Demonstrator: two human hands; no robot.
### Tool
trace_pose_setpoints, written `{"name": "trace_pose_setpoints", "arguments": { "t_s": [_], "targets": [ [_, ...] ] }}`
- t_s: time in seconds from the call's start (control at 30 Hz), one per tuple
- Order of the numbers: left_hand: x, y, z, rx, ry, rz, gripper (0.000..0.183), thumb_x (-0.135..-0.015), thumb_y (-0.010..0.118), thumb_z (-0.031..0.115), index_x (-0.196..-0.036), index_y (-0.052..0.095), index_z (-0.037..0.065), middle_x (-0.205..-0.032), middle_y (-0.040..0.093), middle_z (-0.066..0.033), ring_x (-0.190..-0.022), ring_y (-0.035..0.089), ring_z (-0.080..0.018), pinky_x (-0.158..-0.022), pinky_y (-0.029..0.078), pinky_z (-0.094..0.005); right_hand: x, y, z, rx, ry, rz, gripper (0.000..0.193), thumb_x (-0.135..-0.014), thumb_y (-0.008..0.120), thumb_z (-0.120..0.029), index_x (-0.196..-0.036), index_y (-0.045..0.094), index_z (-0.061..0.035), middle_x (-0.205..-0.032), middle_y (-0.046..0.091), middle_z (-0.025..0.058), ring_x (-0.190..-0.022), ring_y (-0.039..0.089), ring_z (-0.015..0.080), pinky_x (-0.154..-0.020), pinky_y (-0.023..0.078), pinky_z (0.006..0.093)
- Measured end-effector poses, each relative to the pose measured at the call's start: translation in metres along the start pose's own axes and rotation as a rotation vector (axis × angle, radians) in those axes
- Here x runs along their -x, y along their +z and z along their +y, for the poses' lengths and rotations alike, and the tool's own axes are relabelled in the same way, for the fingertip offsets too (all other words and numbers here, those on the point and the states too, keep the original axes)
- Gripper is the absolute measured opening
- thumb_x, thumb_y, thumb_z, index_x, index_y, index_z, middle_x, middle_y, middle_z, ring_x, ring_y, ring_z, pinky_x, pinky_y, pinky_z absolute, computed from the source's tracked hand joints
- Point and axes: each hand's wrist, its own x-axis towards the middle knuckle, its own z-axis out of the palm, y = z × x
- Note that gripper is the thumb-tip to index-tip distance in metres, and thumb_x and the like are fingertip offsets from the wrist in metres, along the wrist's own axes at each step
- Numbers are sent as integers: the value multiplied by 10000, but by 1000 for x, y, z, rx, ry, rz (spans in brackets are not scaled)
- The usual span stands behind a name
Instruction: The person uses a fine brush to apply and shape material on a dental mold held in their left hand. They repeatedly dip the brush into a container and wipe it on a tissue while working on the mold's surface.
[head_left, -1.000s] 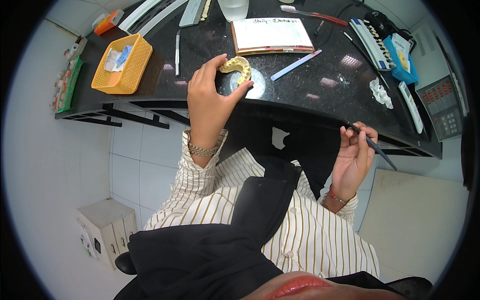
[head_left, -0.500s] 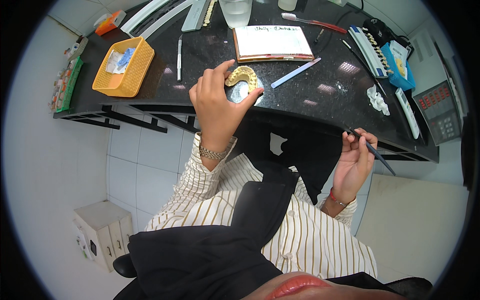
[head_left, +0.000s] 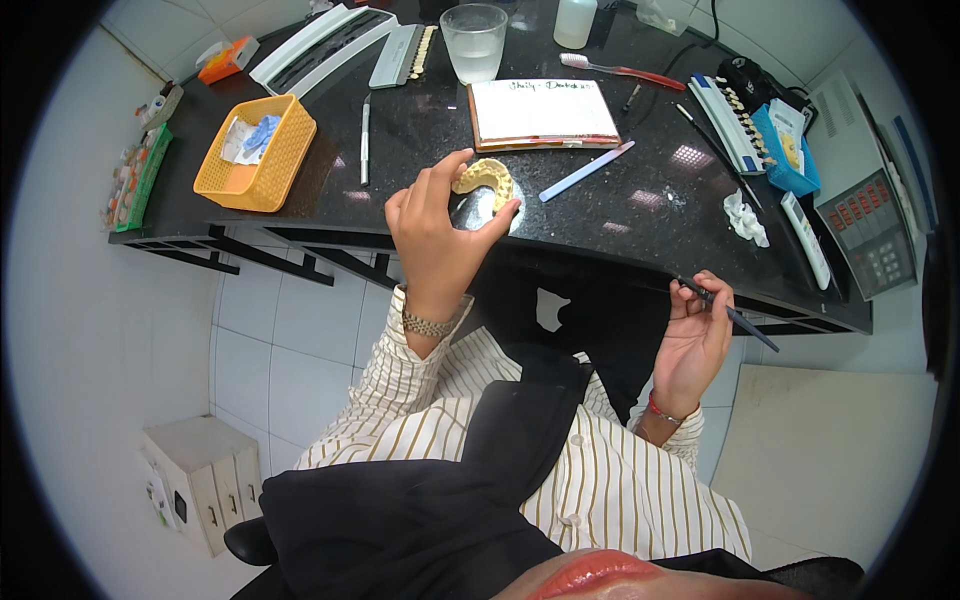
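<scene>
My left hand (head_left: 433, 222) is closed around a yellowish horseshoe-shaped dental cast (head_left: 486, 180), thumb on one side and fingers on the other, near the front edge of the dark table. A row of teeth shows along the cast's curve. My right hand (head_left: 694, 330), palm partly turned up, pinches a slim dark pen-like tool (head_left: 748, 326) just off the table's front edge. The tool slants down to the right, and its other end is partly behind my fingers. Beyond the cast lies a white pad (head_left: 545, 113) with handwriting, and a pale blue stick (head_left: 587, 171) lies to its right.
A yellow basket (head_left: 286, 153) and a scalpel-like knife (head_left: 365, 140) are on the left. Behind stand a cup of water (head_left: 473, 44) and a toothbrush (head_left: 622, 71). A tooth shade guide (head_left: 728, 125), crumpled tissue (head_left: 745, 220) and blue basket (head_left: 786, 152) sit on the right.
The whole view has tilted, so the table sits slightly lower in the picture. My right hand with the dark tool has shifted a little left; my left hand keeps its hold on the cast.
</scene>
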Motion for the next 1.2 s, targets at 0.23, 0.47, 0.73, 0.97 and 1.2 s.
{"name": "trace_pose_setpoints", "arguments": {
  "t_s": [0.23, 0.47, 0.73, 0.97, 1.2],
  "targets": [
    [0, -3, 0, 126, -8, 68, 637, -598, 831, 225, -1137, 516, 98, -902, 641, -61, -850, 615, -182, -813, 427, -334, 1, 3, 1, -3, -25, -9, 312, -984, 348, -263, -977, 506, 5, -1044, 481, 101, -851, 571, 144, -898, 480, 346],
    [-1, -3, 7, 232, 41, 29, 626, -596, 837, 188, -1124, 523, 67, -943, 637, -97, -879, 624, -204, -800, 495, -315, 1, 4, -1, 25, 21, -53, 334, -986, 339, -271, -983, 506, 19, -1064, 493, 127, -876, 591, 179, -902, 484, 354],
    [-5, 2, 22, 363, 217, -8, 625, -587, 848, 163, -1111, 532, 34, -1039, 619, -108, -945, 626, -200, -819, 519, -296, -1, 11, 0, 28, 58, -178, 308, -984, 341, -232, -979, 522, 16, -1071, 519, 151, -908, 616, 223, -869, 507, 357],
    [-8, -4, 44, 411, 412, -22, 720, -564, 855, 137, -1159, 468, 16, -1069, 583, -129, -977, 610, -220, -815, 516, -302, -2, 14, -2, 34, -6, -352, 236, -966, 357, -157, -919, 507, 18, -931, 511, 123, -765, 578, 184, -737, 496, 317],
    [-8, -12, 62, 442, 475, -55, 771, -565, 855, 129, -1186, 409, 27, -1061, 567, -134, -975, 605, -230, -831, 504, -317, 2, 27, -13, 88, -322, -409, 262, -970, 357, -177, -952, 510, 35, -882, 465, 98, -681, 495, 130, -675, 462, 296]
  ]
}}
